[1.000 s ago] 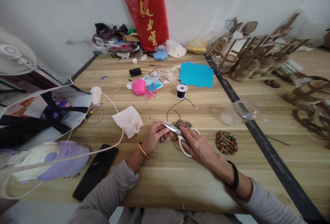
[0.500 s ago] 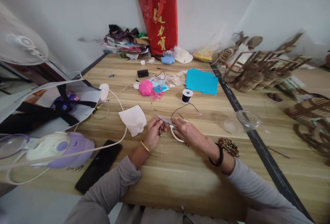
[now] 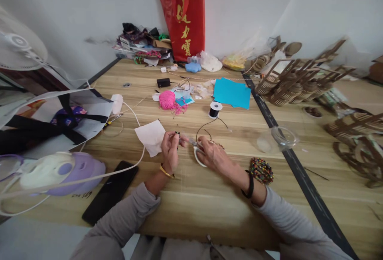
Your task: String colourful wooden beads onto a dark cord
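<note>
My left hand (image 3: pixel 170 152) pinches a short strand of small dark beads (image 3: pixel 178 135) between thumb and fingers. Just to its right, my right hand (image 3: pixel 214 154) is closed on white-handled scissors (image 3: pixel 199 158), whose blades point left toward the left fingertips. Part of another bead strand (image 3: pixel 220 145) shows behind the right hand. A black cord runs from a spool (image 3: pixel 214 110) down toward the right hand. Beside the right wrist lies a coil of multicoloured beads (image 3: pixel 261 170).
A white paper (image 3: pixel 150 137) and a black phone (image 3: pixel 110 193) lie on the left. Pink yarn (image 3: pixel 167 99) and blue sheets (image 3: pixel 231 93) sit farther back. A clear container (image 3: pixel 283 138) and wooden models (image 3: pixel 293 86) stand on the right.
My left hand has turned and shifted slightly left, raising the beads at its fingertips. A gap has widened between it and the scissors. The view has shifted a little.
</note>
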`<act>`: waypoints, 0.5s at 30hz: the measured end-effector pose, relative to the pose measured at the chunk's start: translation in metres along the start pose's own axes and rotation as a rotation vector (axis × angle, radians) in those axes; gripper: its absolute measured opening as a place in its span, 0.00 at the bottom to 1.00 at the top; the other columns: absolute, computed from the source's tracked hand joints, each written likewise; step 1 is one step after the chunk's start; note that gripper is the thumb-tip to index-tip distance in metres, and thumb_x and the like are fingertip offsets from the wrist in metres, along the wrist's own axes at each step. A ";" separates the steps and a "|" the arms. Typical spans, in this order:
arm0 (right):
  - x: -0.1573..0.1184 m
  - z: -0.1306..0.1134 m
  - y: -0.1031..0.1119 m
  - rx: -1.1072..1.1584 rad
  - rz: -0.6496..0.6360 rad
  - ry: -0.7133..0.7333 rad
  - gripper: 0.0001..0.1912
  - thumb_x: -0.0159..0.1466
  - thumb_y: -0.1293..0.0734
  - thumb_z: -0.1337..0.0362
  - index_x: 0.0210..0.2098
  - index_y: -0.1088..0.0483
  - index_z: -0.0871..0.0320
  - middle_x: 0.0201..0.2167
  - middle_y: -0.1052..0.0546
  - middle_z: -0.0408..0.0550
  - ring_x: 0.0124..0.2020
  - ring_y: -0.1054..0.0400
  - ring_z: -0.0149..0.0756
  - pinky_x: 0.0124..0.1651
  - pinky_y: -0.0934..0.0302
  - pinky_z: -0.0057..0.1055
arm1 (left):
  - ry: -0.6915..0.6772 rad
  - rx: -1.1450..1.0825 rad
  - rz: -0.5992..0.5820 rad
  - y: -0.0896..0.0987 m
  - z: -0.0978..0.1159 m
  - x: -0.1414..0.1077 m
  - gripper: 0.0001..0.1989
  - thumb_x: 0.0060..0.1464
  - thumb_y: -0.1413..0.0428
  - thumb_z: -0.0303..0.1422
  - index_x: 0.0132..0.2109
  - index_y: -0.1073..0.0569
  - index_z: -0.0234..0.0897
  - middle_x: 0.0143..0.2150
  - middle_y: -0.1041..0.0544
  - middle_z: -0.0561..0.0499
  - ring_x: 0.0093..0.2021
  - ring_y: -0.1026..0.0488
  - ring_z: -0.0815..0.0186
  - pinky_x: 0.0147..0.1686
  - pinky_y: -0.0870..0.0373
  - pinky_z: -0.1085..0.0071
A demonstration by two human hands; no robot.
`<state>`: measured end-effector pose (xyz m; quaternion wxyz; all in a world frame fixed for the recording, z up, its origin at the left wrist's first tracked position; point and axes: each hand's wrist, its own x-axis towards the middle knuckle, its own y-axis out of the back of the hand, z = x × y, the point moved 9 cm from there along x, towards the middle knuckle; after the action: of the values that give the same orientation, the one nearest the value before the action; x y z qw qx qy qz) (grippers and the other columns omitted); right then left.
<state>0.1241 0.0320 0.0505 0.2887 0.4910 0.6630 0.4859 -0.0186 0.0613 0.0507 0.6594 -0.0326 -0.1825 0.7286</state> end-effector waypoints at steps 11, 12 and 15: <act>-0.024 -0.059 -0.025 -0.195 -0.029 0.155 0.07 0.67 0.41 0.66 0.42 0.36 0.60 0.40 0.28 0.54 0.43 0.35 0.43 0.41 0.39 0.35 | -0.078 0.248 -0.248 -0.031 0.005 -0.013 0.07 0.48 0.40 0.34 0.31 0.26 0.33 0.35 0.26 0.48 0.37 0.29 0.67 0.38 0.30 0.72; -0.027 -0.059 -0.024 -0.191 -0.011 0.166 0.07 0.66 0.41 0.66 0.43 0.35 0.60 0.41 0.28 0.55 0.45 0.36 0.44 0.43 0.38 0.37 | -0.049 0.245 -0.256 -0.032 0.003 -0.013 0.07 0.47 0.39 0.34 0.31 0.25 0.33 0.34 0.26 0.48 0.37 0.28 0.67 0.39 0.30 0.72; -0.035 -0.056 -0.014 -0.126 0.040 0.195 0.09 0.66 0.40 0.65 0.44 0.34 0.61 0.44 0.29 0.55 0.49 0.38 0.45 0.49 0.40 0.39 | 0.142 0.171 -0.276 -0.032 -0.014 -0.015 0.09 0.45 0.38 0.34 0.32 0.25 0.32 0.33 0.24 0.49 0.34 0.27 0.67 0.38 0.30 0.72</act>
<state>0.0826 -0.0213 0.0541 0.2431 0.4354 0.6462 0.5777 0.0176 0.0517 0.0445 0.7647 -0.0024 -0.0758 0.6398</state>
